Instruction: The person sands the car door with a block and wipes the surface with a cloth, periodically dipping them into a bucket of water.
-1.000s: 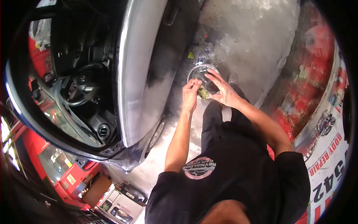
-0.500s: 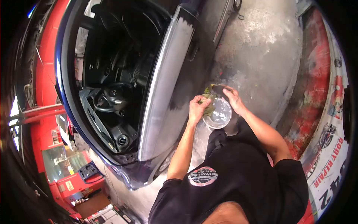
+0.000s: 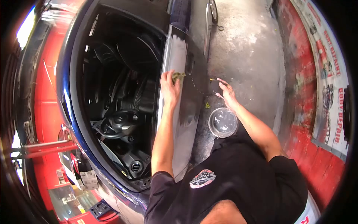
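My left hand (image 3: 170,91) is closed around a crumpled olive-green cloth (image 3: 178,77) and rests on the upper part of the car door (image 3: 175,59), just below the window opening. That part of the door is pale grey; darker paint surrounds it. My right hand (image 3: 229,95) is held out beside the door. Its fingers are curled at a dark flat piece with a yellow tip (image 3: 212,79), whose outline blends into the background. A clear round tub (image 3: 223,123) with whitish liquid sits below my right wrist; what supports it is hidden.
The car's open window shows the steering wheel (image 3: 120,121) and dark seats (image 3: 130,52). A yellow-green scrap (image 3: 207,105) lies beyond the tub. Concrete floor (image 3: 246,48) runs along a red wall (image 3: 302,71) with banners at the right.
My left hand has moved with the cloth from above the tub onto the door. My right hand has shifted slightly down. The view has turned, and the tub now appears lower.
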